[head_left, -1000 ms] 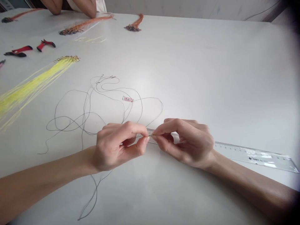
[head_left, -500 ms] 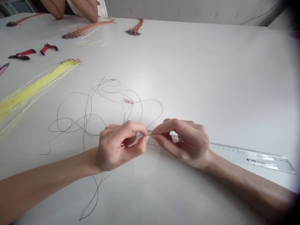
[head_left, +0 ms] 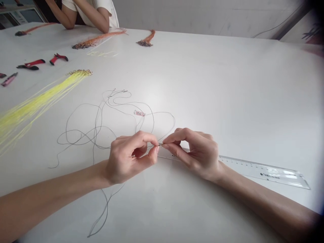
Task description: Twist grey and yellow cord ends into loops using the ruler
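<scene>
Thumb and index finger of my left hand are pinched on a thin grey cord. My right hand pinches the same cord just to the right, so a very short stretch shows between the fingertips. Loose loops of the cord spread over the table to the left, and a doubled end hangs toward the near side. Under and behind my hands lies a clear ruler, partly covered by the right one. A small wrapped packet with red print rests beyond my fingers, among the loops.
A yellow cord bundle lies at left, with red-handled pliers, smaller pliers and a pink tool behind it. Orange cord bundles lie along the far edge. Another person's arms lean there on the white table.
The view has tilted up slightly and shifted, so things on the table appear lower and more of the other person shows. Both hands keep their pinch on the cord, fingertips nearly unmoved.
</scene>
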A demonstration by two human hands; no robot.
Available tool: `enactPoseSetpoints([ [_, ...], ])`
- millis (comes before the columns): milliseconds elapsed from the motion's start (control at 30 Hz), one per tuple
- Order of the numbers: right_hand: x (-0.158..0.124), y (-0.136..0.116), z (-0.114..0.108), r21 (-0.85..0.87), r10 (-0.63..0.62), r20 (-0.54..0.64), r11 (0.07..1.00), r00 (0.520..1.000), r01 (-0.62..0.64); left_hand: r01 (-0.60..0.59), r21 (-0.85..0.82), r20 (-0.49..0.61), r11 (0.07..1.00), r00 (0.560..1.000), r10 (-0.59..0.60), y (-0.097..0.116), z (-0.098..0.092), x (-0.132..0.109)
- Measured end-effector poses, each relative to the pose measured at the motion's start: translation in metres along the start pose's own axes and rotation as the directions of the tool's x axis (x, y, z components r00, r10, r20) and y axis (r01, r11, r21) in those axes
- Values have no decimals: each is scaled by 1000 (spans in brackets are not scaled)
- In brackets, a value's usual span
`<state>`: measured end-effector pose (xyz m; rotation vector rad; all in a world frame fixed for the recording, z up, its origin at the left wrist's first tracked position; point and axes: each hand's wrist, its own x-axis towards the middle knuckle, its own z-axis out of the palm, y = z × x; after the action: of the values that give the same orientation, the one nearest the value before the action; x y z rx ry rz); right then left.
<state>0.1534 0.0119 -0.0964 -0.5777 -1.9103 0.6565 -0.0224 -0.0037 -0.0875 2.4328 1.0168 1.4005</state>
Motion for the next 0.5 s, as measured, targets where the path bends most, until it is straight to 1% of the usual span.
enactPoseSetpoints([
  [67, 1, 1, 0, 23, 30, -7, 999, 1000, -30, 7, 2, -7, 1000, 1000, -7, 0, 0, 1],
  [233, 3, 1, -2, 107, 208, -67, 974, 976, -200, 33, -14, -37, 999, 999, -33, -1, 1, 2],
  [400, 4, 0, -3, 151, 230, 19, 961, 973, -230, 7, -9, -65, 1000, 998, -8, -1, 0, 2],
  [500, 5, 0, -4, 157, 273, 70, 947, 959, -281, -7, 2, -66, 1000, 998, 7, -2, 0, 2],
])
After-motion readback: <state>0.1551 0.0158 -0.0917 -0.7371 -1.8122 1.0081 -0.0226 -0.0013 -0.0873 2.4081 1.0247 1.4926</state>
